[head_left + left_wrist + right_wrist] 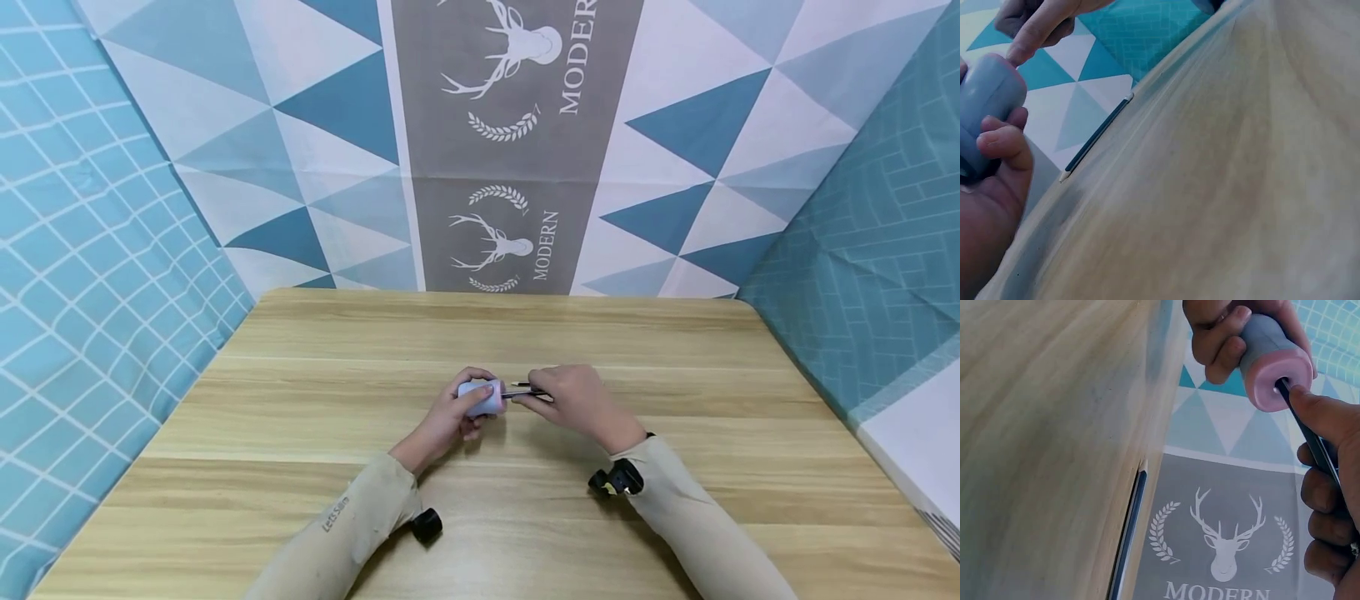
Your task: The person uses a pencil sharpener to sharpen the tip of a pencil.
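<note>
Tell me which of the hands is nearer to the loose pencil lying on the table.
Right. The right hand partly covers the loose pencil in the head view; the left hand is farther off to its left, holding the blue-and-pink cylinder.

Tabletop (pixel 262 417) passable outside hands (pixel 442 417) (pixel 581 400); cylinder (pixel 1270 353) and stick (pixel 1317 449) bar gap between; 1 pencil (pixel 1127 534) lies just beyond.

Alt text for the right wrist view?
A right hand holds a dark pencil inserted in the hole of a pink-ended, grey-blue cylinder gripped by the left hand. A second pencil lies on a wooden table.
</note>
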The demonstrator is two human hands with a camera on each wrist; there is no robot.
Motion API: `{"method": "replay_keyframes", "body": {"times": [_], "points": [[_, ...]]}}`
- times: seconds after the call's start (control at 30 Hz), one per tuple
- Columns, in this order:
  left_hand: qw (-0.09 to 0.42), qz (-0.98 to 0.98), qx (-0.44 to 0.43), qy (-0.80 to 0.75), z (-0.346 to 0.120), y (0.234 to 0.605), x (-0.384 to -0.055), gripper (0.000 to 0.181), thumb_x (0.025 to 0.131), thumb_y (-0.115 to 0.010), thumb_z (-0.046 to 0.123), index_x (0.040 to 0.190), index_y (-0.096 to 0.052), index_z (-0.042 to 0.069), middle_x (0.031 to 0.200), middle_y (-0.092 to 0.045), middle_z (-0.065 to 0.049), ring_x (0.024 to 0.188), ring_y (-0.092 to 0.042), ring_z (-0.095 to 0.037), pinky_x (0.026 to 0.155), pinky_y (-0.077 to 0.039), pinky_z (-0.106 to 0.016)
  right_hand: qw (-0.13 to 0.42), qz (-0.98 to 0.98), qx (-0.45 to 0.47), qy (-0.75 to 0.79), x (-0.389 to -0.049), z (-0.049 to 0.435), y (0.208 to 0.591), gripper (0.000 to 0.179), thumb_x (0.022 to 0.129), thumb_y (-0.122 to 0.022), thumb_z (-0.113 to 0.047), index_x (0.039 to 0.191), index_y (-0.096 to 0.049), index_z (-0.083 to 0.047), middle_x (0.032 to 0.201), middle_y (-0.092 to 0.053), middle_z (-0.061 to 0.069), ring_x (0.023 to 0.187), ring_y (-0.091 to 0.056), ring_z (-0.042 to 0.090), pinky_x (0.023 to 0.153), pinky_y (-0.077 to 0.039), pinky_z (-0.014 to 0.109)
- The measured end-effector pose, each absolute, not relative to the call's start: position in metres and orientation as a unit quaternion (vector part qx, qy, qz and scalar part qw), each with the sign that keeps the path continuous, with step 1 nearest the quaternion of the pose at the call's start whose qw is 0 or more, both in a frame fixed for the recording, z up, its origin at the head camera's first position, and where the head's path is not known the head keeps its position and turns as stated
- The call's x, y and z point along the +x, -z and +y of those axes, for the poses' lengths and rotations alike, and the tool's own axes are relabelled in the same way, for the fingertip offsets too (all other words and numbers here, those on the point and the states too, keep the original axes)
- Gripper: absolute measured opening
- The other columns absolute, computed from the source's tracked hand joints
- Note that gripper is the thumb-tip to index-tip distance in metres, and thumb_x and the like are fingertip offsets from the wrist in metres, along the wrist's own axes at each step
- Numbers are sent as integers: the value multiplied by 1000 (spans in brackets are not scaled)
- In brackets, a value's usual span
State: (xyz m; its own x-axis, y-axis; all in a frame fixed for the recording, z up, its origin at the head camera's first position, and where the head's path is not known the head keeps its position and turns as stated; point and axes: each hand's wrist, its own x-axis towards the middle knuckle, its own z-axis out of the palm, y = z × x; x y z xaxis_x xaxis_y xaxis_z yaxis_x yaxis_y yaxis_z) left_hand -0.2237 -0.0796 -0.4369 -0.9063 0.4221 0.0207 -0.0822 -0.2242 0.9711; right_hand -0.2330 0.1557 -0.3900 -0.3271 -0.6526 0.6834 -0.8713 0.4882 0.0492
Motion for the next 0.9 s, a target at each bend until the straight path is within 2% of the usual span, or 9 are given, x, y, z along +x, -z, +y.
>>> {"method": "replay_keyframes", "body": {"times": [0.13,0.27,0.4,0.53,0.57,0.67,0.8,0.9], "points": [[142,606,136,-771,-78,438,-223,14,99,-58,21,112,-60,21,93,-58,-10,55,-48,-12,42,-37,-20,350,-790,480,-150,-234,152,391,38,89,-73,-36,71,-49,-12,55,-44,-7,47,-34,4,39,-27,18],[117,606,122,-777,-78,439,-222,12,97,-59,19,108,-64,21,91,-60,-9,54,-51,-11,42,-39,-20,362,-792,476,-120,-233,149,393,34,85,-76,-32,73,-52,-11,56,-47,-5,47,-38,7,39,-32,20],[95,605,116,-782,-78,438,-221,18,97,-59,17,112,-61,9,85,-63,-9,55,-56,-13,42,-42,-21,381,-799,456,-98,-231,145,396,33,88,-73,-33,74,-55,-10,60,-53,-3,50,-44,12,43,-39,24],[94,596,142,-785,-78,437,-220,33,99,-55,20,123,-49,-2,77,-67,-8,55,-61,-13,43,-48,-23,401,-796,443,-94,-228,142,398,39,98,-61,-38,73,-54,-10,59,-52,-2,50,-43,13,42,-38,24],[98,591,151,-786,-78,437,-219,33,99,-54,20,124,-48,-2,76,-67,-7,55,-62,-13,43,-49,-23,403,-794,445,-92,-228,141,398,39,99,-59,-38,73,-54,-10,58,-52,-2,49,-43,13,41,-37,24],[109,574,169,-794,-78,437,-218,28,99,-52,20,121,-49,4,72,-67,-7,52,-61,-11,40,-47,-22,404,-790,455,-79,-226,141,397,33,96,-65,-34,76,-55,-10,57,-51,-3,47,-43,12,39,-36,23],[118,571,172,-794,-77,437,-216,19,99,-53,21,115,-52,11,69,-67,-6,50,-58,-10,39,-45,-22,399,-791,459,-65,-225,142,397,31,82,-79,-28,78,-54,-10,56,-49,-3,45,-44,11,37,-35,22],[118,576,162,-793,-76,437,-216,15,99,-52,21,113,-52,15,68,-67,-6,50,-58,-10,39,-44,-22,402,-789,459,-73,-225,140,397,33,91,-71,-34,76,-53,-11,54,-48,-3,43,-43,10,35,-33,22]]}}
